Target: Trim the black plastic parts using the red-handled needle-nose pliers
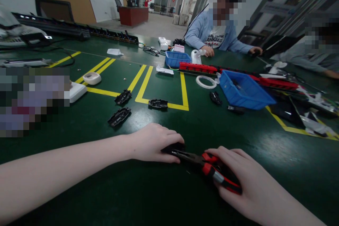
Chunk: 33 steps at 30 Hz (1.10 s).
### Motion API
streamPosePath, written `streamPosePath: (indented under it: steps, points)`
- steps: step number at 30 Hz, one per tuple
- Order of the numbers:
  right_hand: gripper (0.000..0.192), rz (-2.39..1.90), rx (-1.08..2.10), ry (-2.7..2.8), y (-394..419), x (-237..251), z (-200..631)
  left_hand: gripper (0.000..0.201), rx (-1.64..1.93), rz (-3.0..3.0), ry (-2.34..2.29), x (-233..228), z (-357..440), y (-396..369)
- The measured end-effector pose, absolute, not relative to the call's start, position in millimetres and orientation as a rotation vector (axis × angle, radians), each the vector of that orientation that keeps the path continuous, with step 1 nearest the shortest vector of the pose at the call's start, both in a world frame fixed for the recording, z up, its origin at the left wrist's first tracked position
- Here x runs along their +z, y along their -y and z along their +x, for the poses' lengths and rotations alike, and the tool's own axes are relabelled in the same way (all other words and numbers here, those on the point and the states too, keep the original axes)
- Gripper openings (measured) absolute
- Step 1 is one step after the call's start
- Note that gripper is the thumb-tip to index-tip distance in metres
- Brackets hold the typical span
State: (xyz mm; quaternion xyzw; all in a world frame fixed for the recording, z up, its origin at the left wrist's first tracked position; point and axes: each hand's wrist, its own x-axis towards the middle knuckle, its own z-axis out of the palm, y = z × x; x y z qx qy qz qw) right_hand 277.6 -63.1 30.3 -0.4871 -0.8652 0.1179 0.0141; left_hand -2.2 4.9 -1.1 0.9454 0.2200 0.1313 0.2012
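- Black part (174, 146) is in the left hand (155, 143), just above the near middle of the green table (148, 194); the hand hides much of it, so its whole outline I cannot tell
- Pliers (209, 169) lie to the right of this part, and their long axis goes slantwise, from the handles at near right to the tip at far left
- Tip of the pliers reaches the part at its right side; whether it bites the plastic or only rests against it, I cannot tell
- Left hand is closed around the part, with its back turned up, and it comes in from the left; it is the nearer hand to the part
- Right hand (242, 173) is wrapped around the handles of the pliers, coming from near right, with its knuckles upward; the two hands are near each other but apart
- Three similar black pieces (119, 117) lie farther away on the table, beside or upon the yellow tape (182, 91), and nobody touches them
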Motion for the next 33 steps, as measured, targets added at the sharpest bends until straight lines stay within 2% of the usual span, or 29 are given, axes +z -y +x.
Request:
streamPosePath:
  steps: [7,10,26,33]
  points:
    - [0.027,-1.563,0.452,2.694,64,41,263,0.034,0.311,2.633,-0.63,1,-2,-4]
    - [0.023,-1.58,0.433,2.693,65,40,260,0.033,0.295,2.629,-0.642,3,-1,-4]
    - [0.041,-1.466,0.378,2.629,62,35,283,0.032,0.326,2.623,-0.66,3,-2,-1]
    - [0.038,-1.308,0.07,2.632,61,27,281,0.035,0.329,2.662,-0.676,2,-3,0]
